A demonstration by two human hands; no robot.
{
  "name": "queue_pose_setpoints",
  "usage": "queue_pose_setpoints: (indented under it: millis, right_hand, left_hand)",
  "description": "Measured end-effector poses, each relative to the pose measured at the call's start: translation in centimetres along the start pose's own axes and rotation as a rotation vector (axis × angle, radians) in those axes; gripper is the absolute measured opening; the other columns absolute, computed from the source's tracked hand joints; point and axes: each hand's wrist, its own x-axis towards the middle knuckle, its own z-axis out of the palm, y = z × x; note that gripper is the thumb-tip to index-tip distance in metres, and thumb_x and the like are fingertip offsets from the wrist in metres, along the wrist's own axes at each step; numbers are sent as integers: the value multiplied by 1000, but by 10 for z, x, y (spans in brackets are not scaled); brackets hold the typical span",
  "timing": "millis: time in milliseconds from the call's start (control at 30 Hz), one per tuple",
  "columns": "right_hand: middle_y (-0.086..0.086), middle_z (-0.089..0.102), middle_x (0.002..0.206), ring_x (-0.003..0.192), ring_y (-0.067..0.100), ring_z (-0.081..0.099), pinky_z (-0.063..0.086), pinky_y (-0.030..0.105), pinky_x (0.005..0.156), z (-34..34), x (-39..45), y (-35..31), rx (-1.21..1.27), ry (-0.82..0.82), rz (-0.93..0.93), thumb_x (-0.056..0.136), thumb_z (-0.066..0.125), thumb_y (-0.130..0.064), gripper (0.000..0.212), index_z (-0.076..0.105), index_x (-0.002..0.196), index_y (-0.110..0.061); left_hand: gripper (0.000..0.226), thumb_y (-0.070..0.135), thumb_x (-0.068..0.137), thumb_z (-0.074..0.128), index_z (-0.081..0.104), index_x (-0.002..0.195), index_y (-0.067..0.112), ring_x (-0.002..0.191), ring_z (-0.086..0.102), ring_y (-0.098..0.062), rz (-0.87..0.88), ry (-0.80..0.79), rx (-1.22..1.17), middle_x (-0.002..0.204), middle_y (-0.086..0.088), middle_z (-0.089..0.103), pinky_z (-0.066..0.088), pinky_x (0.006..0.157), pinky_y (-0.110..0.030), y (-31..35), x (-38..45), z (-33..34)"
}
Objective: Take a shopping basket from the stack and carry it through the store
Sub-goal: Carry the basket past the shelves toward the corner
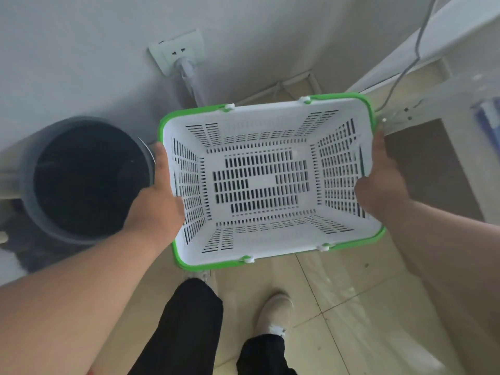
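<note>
A white slotted shopping basket (266,182) with a green rim and folded-down green handles is held level in front of me, above the tiled floor, and it has nothing inside. My left hand (159,196) grips its left short wall, thumb inside the basket. My right hand (381,180) grips the right short wall in the same way. No stack of baskets shows in this view.
A dark grey round bin (86,180) stands just left of the basket against the white wall (81,63). A wall socket with a grey plug (178,54) sits above. A white shelf frame (422,104) and a hanging cable are at the right. My legs and shoes stand on beige tiles (351,307).
</note>
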Motion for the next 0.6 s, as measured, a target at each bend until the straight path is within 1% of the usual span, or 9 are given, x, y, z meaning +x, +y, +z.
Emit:
queue_pose_setpoints:
  millis: [67,167,267,333,400,433,467,533,600]
  right_hand:
    - [16,55,134,102,38,63,55,46,83,-2,5,0,-26,-12,-34,85,48,3,113,-17,157,-57]
    - [18,52,135,102,38,63,55,51,88,-7,14,1,-62,-19,-106,86,49,2,112,-18,158,-53]
    - [19,47,138,98,37,61,54,50,86,-8,21,0,-98,-2,-134,86,48,4,115,-19,156,-56]
    - [20,39,147,100,38,60,53,45,83,-7,26,1,-117,24,-153,84,48,5,116,-17,156,-59]
    - [21,24,162,109,43,60,50,40,82,-6,33,0,-179,34,-173,83,49,4,115,-15,156,-59]
    - [21,16,166,113,46,59,49,39,82,-5,37,0,-208,34,-174,83,49,4,115,-14,157,-59]
    - [20,13,168,115,47,59,49,39,81,-5,42,-2,-223,38,-173,83,50,3,115,-13,156,-60]
    - [19,17,166,111,46,59,48,39,80,-5,51,-6,-226,58,-180,83,51,1,114,-11,156,-61]
    - [17,29,157,104,39,58,45,37,79,-8,60,-10,-186,77,-211,83,51,1,113,-8,156,-62]
  left_hand:
    - [116,16,96,58,-37,151,55,52,58,-25,-20,20,-13,68,-7,55,45,52,-34,0,-2,4]
    - [117,19,95,58,-38,150,55,48,59,-26,-34,32,2,66,-7,56,38,45,-28,2,-4,7]
    - [117,20,95,59,-39,150,55,47,58,-26,-52,46,19,64,-6,55,37,43,-26,3,-5,10]
    - [117,20,95,59,-38,151,55,48,58,-26,-57,65,7,65,-4,53,37,44,-26,5,-5,13]
    - [117,20,96,60,-36,152,56,49,58,-25,-65,81,-22,66,-2,53,38,45,-26,7,-7,16]
    - [117,19,96,60,-36,151,57,49,59,-25,-69,85,-38,67,-2,55,39,45,-26,7,-8,18]
    - [117,19,97,59,-36,151,58,50,61,-26,-71,88,-51,68,-4,57,41,44,-27,8,-8,19]
    - [117,17,97,60,-37,150,57,50,63,-25,-62,94,-69,71,-3,59,43,43,-27,9,-9,22]
    - [119,16,96,62,-36,151,57,53,62,-22,-63,95,-100,73,3,56,42,43,-26,10,-8,23]
